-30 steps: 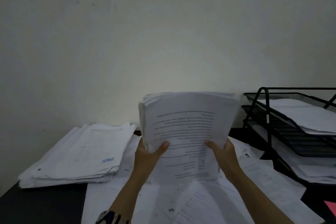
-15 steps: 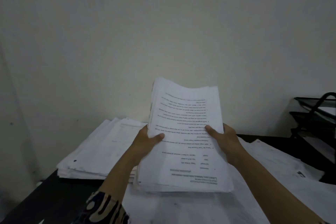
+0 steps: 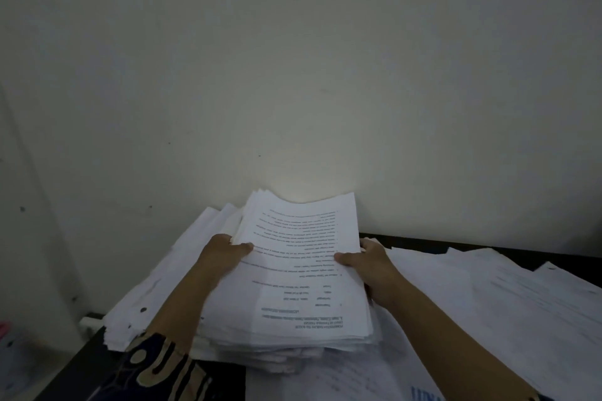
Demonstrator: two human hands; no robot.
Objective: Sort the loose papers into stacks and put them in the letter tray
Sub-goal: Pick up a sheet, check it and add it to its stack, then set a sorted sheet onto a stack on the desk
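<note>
The room is dim and grey-green, the whole view underexposed. The one bright patch sits on the wall (image 3: 309,91) just above the far edge of the held paper stack (image 3: 303,270), a soft glow that fades out in every direction from there. Left of the stack the wall sinks into murky shadow. The print on its top sheet is soft and unreadable. Towards the corners the view darkens, and the dark table (image 3: 456,246) edge right of the stack slopes with the wide lens.

A plain, pale wall (image 3: 293,68) fills most of the view, dim and greyish, with a few small dark specks. A brighter patch of light falls low on it at the centre. Below runs a dark tabletop (image 3: 456,242), set against the wall.
</note>
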